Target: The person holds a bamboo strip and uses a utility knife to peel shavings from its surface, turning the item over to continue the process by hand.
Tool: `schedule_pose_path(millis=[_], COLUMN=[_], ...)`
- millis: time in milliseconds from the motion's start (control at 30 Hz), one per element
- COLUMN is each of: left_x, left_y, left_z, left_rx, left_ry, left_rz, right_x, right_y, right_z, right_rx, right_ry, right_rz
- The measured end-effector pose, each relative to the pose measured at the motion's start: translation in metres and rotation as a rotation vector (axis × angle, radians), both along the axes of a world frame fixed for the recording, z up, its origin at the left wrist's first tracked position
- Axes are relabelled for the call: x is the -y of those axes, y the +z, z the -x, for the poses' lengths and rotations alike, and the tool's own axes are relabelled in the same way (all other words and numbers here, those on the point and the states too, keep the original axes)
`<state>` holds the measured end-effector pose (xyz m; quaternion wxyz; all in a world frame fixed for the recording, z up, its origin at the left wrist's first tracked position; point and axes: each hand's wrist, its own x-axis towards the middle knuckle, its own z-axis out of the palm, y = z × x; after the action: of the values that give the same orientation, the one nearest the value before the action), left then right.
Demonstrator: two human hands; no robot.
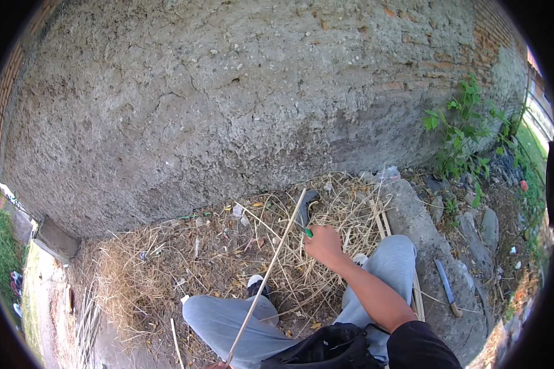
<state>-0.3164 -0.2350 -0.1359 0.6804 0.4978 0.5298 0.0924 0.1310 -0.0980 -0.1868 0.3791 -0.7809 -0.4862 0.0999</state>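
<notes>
A long pale stick (268, 270), which looks like split bamboo, slants across my lap from the lower edge up toward the wall. Its lower end is in my left hand (215, 365), of which only a small part shows at the lower edge. My right hand (324, 246) is closed round the green handle of a dark-bladed cutting tool (303, 215). The blade points away from me, close to the right side of the stick's upper end; whether they touch I cannot tell. My legs in grey trousers (228, 323) are bent on both sides of the stick.
Straw-like shavings (135, 289) cover the ground before a rough wall (228, 111). On the right, a knife with a wooden handle (447, 288) lies on a concrete ledge (412, 215). A leafy plant (468, 132) grows by the wall. Several sticks (86, 326) lie at the far left.
</notes>
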Motion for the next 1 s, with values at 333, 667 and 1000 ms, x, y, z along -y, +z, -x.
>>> schedule_pose_path(millis=[333, 667, 1000], left_x=[0.006, 0.011, 0.036], left_y=[0.045, 0.007, 0.015], left_z=[-0.060, -0.043, -0.021], left_rx=[-0.177, -0.415, -0.389], left_ry=[-0.326, -0.456, -0.510], left_rz=[-0.603, -0.660, -0.686], right_x=[0.006, -0.003, -0.020], right_y=[0.000, -0.010, -0.036], right_z=[0.005, 0.000, -0.026], right_rx=[0.192, 0.254, 0.229], right_ry=[0.095, 0.007, -0.056], right_rz=[0.080, 0.062, 0.060])
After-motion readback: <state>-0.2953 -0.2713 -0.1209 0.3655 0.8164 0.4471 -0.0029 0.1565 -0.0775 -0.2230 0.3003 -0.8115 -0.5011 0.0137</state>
